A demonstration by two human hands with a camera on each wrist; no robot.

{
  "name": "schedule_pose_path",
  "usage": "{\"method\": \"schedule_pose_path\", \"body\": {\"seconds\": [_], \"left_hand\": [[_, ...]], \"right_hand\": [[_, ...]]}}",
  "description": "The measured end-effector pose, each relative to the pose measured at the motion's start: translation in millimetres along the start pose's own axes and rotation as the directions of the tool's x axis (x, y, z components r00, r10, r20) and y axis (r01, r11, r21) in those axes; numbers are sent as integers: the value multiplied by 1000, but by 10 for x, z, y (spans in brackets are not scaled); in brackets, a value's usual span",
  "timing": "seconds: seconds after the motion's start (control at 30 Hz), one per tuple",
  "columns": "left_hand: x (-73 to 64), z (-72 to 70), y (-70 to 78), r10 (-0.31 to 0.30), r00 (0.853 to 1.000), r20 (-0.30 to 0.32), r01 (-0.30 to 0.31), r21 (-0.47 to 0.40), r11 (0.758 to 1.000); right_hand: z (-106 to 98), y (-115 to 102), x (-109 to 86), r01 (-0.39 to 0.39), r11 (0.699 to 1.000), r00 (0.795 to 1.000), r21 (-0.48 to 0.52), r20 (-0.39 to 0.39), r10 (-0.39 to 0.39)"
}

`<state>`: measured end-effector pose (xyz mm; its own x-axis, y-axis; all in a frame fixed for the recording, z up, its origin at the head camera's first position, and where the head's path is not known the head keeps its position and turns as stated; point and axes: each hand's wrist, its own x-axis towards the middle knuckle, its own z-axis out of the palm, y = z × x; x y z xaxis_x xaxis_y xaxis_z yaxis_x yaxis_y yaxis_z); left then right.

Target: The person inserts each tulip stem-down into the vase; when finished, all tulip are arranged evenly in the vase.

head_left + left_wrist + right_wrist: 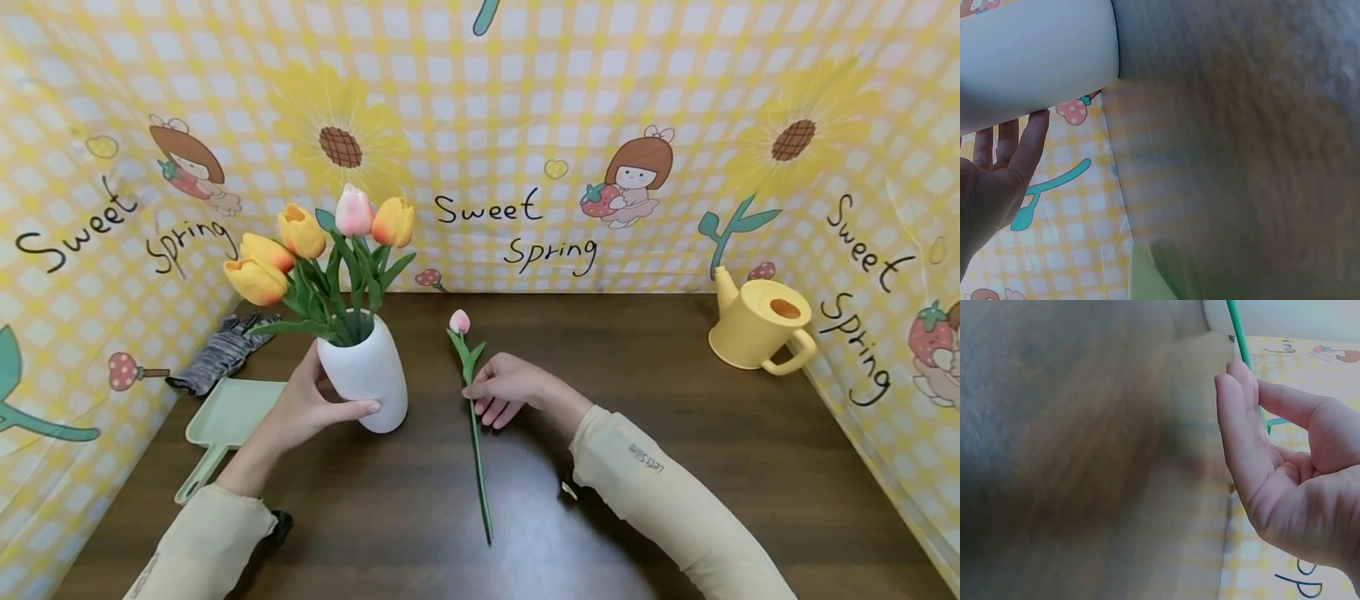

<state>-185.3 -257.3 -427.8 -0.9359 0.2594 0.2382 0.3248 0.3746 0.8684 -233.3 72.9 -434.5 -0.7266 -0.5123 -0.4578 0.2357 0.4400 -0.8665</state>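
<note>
My left hand grips a white vase, thumb across its front and fingers behind it. The vase leans slightly in the head view and holds several artificial tulips, orange-yellow ones and a pink one, with green leaves. In the left wrist view the fingers lie along the side of the vase. To the right of the vase, my right hand pinches the green stem of a single pink tulip just below its leaves. The right wrist view shows thumb and fingertips meeting at this stem.
A pale green dustpan lies on the left of the dark wooden table, with a grey glove-like cloth behind it. A yellow watering can stands at the back right. Yellow checked cloth walls the back and sides.
</note>
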Motion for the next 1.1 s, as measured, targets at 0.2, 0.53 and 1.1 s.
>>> {"method": "schedule_pose_path", "body": {"seconds": [0.2,0.53,1.1], "left_hand": [[6,6,1,10,1000,-5,-10,2,1000],[10,8,-4,17,1000,-2,-17,-2,1000],[4,4,-7,10,1000,1,-10,-6,1000]], "right_hand": [[-134,-72,-125,25,1000,1000,17,13,-25],[-284,-182,-430,127,987,991,98,-43,-124],[-430,-241,-827,199,968,980,151,-37,-195]]}}
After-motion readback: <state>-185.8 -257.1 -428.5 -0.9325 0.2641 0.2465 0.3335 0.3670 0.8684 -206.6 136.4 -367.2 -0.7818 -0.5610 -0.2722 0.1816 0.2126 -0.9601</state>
